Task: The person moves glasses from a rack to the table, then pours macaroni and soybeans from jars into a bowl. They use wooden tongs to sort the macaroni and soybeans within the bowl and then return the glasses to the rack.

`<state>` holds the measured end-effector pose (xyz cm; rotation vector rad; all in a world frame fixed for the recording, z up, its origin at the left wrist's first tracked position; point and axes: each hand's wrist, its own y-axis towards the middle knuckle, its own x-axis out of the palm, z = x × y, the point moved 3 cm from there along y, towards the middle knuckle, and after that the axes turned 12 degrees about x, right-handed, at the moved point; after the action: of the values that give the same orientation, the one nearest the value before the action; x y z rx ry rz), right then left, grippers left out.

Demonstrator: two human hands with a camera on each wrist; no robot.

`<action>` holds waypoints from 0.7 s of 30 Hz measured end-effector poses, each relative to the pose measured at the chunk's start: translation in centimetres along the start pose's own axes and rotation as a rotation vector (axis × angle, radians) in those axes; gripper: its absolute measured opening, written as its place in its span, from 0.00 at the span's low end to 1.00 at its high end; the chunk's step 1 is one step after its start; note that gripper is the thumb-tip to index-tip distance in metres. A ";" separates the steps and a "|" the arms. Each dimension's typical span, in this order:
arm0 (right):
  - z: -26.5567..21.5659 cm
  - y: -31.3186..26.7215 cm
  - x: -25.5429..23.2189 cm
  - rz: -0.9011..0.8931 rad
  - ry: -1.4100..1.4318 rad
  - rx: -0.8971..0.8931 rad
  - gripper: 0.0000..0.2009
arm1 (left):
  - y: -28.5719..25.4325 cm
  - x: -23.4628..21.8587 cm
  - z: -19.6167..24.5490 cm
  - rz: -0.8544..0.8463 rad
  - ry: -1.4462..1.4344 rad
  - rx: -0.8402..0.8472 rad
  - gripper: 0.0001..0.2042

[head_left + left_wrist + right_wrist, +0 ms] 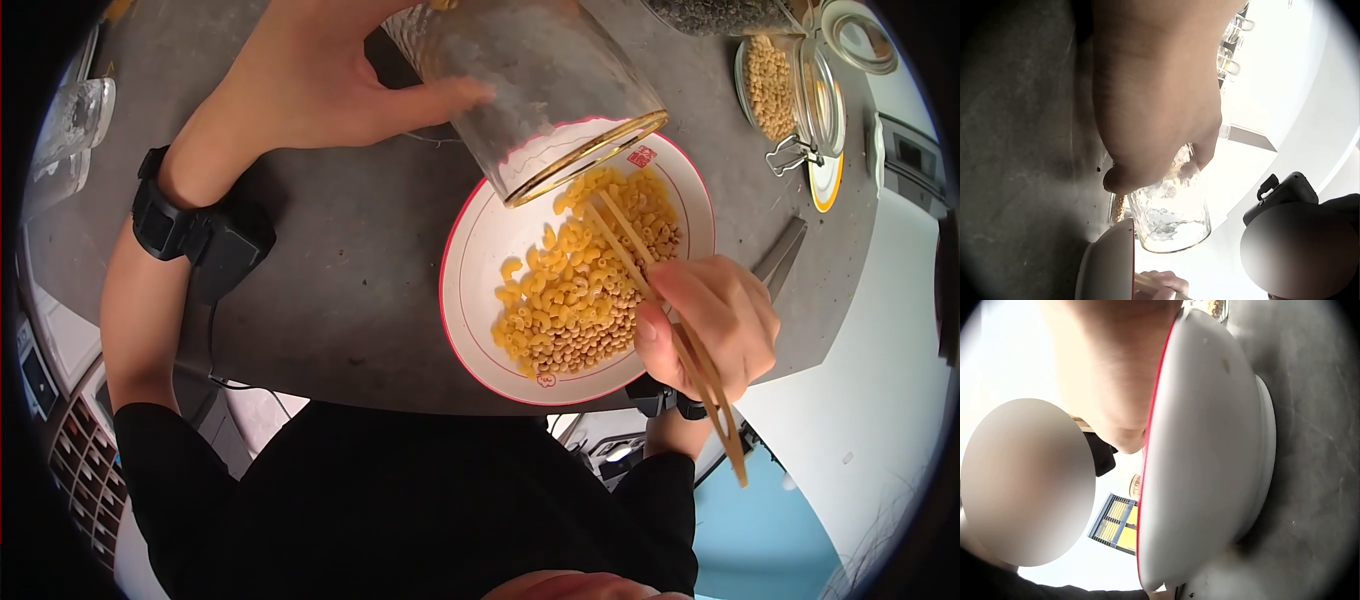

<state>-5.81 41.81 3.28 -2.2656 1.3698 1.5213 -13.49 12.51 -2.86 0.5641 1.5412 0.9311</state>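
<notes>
- Left hand [330,85] grips glass jar [530,90]; right hand [715,320] pinches wooden tongs [708,375].
- Jar slants, mouth over bowl [462,270]; left wrist view adds fingers wrapping it.
- Bowl: macaroni [560,270] and beans [578,348] seen in head view only; right wrist view gives outer wall and foot [1267,444] on table [1316,462].
- Tong tips at macaroni.

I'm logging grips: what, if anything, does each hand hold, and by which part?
The left hand holds the glass jar by its side, away from the gold rim; the right hand grips wooden tongs at mid-length.
</notes>
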 end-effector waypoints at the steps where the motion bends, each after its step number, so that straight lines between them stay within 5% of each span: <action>1: -0.1 -0.1 0.1 0.028 -0.016 -0.036 0.14 | -0.1 0.0 0.0 0.017 -0.016 -0.014 0.27; 21: 0.0 -0.4 0.2 0.073 0.008 0.020 0.11 | 0.8 -0.4 1.0 0.055 -0.027 -0.055 0.26</action>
<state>-5.45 41.89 2.96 -2.2361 1.4780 1.5145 -12.60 12.87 -1.96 0.5802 1.4778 1.0002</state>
